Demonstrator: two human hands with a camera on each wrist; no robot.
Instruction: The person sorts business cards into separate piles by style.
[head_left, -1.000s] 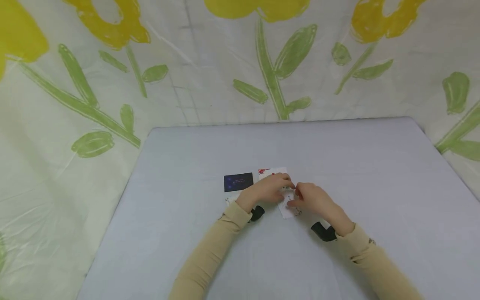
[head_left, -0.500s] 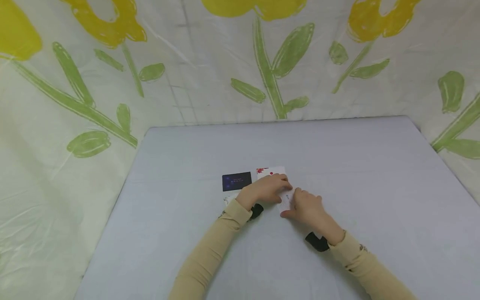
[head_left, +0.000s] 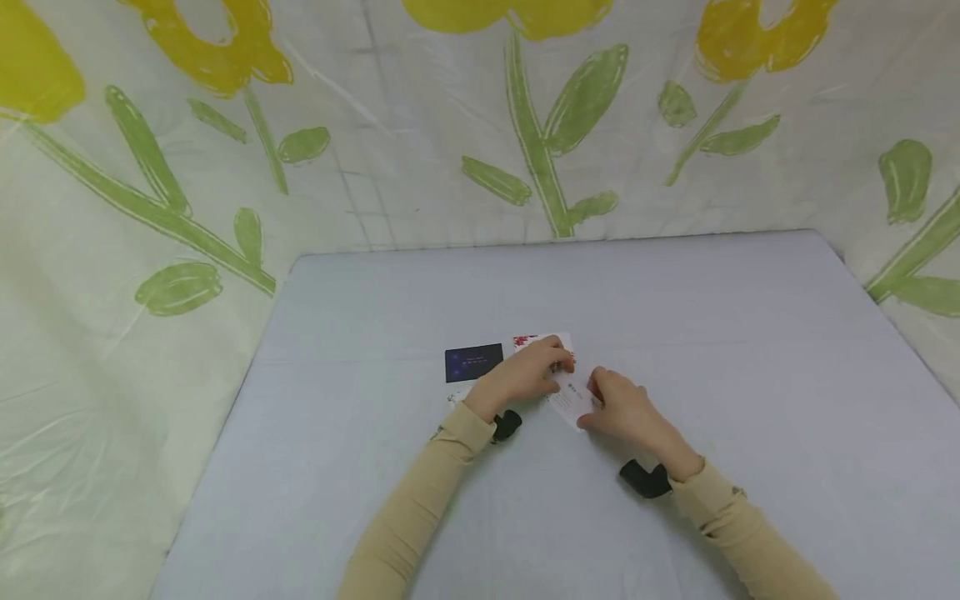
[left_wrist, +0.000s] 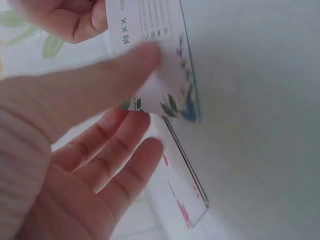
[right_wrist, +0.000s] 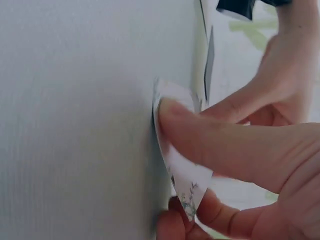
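Observation:
A white business card (head_left: 572, 400) printed with small text and leafy sprigs lies at an angle between both hands. My left hand (head_left: 525, 371) holds its far left end; in the left wrist view the thumb (left_wrist: 145, 57) overlaps the printed face and the fingertips sit at the lower edge. My right hand (head_left: 624, 406) pinches the opposite end, and the right wrist view shows this card (right_wrist: 185, 172) bowed under the thumb. Partly under my left hand is a white card with red flowers (head_left: 542, 339).
Left of the hands, a dark blue card (head_left: 474, 363) lies flat. Below it a white card with a plant print (head_left: 456, 397) is mostly hidden by my left wrist. All rest on a pale cloth-covered table (head_left: 375, 308) before a flower-printed curtain (head_left: 420, 108).
My right hand first slid down along the card, then moved a little up and right. My left hand has shifted slightly left, and the card is turned more diagonally with more of it showing.

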